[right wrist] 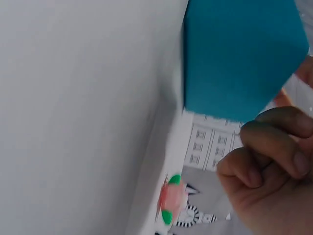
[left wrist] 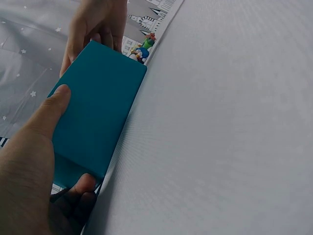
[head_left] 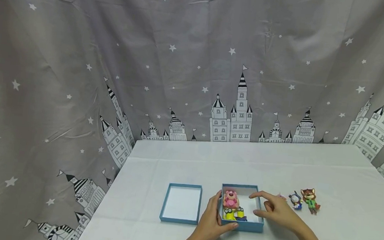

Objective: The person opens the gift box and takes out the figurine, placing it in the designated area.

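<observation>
From the head view, your left hand (head_left: 211,221) grips the near left corner of the blue box (head_left: 241,225), thumb along its front wall. The box sits on the white desk (head_left: 311,172) and holds a pink figure (head_left: 230,199) and two yellow figures (head_left: 233,213). Your right hand (head_left: 278,211) hovers at the box's right wall, index finger stretched over the rim, the other fingers loosely curled, pinching nothing. An empty lid (head_left: 181,203) lies just left; two small figures (head_left: 305,201) lie to the right.

Your left wrist view shows thumb (left wrist: 49,115) and fingers clasping the teal wall (left wrist: 98,112).

Your right wrist view shows curled fingers (right wrist: 274,147) beside the box (right wrist: 239,54), not touching it.
</observation>
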The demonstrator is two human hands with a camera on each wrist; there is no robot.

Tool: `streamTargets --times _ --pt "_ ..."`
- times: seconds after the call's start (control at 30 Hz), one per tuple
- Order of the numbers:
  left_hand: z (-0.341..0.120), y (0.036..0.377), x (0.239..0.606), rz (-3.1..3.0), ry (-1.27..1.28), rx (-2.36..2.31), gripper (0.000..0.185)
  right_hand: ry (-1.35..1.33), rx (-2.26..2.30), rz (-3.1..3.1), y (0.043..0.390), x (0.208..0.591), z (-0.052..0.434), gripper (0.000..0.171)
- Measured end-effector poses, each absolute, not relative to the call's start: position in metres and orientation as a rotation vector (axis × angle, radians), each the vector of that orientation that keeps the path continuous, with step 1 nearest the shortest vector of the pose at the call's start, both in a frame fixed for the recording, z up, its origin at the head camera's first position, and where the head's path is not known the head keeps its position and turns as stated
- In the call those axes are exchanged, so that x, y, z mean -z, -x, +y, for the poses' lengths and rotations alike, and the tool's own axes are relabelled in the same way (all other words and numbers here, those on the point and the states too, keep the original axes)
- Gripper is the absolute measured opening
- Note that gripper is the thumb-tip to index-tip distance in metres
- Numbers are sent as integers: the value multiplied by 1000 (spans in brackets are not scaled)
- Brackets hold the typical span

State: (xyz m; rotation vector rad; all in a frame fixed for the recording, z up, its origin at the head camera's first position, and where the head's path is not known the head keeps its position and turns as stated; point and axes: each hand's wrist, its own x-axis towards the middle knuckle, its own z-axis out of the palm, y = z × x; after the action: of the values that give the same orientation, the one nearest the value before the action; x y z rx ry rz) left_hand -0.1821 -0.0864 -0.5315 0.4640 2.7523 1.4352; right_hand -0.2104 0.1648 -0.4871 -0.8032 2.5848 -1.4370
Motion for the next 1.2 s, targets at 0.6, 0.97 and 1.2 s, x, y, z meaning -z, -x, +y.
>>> streamTargets --times 0.6,0.97,1.2 --pt "-86 184 534 2769 -497 -1436 103 538 1276 2757 207 494 139 39" --pt "-88 184 533 2762 -496 -1433 102 526 1159 2803 208 493 132 34" --pt "-87 184 533 2759 -514 -1449 102 536 1122 2797 209 489 129 34"
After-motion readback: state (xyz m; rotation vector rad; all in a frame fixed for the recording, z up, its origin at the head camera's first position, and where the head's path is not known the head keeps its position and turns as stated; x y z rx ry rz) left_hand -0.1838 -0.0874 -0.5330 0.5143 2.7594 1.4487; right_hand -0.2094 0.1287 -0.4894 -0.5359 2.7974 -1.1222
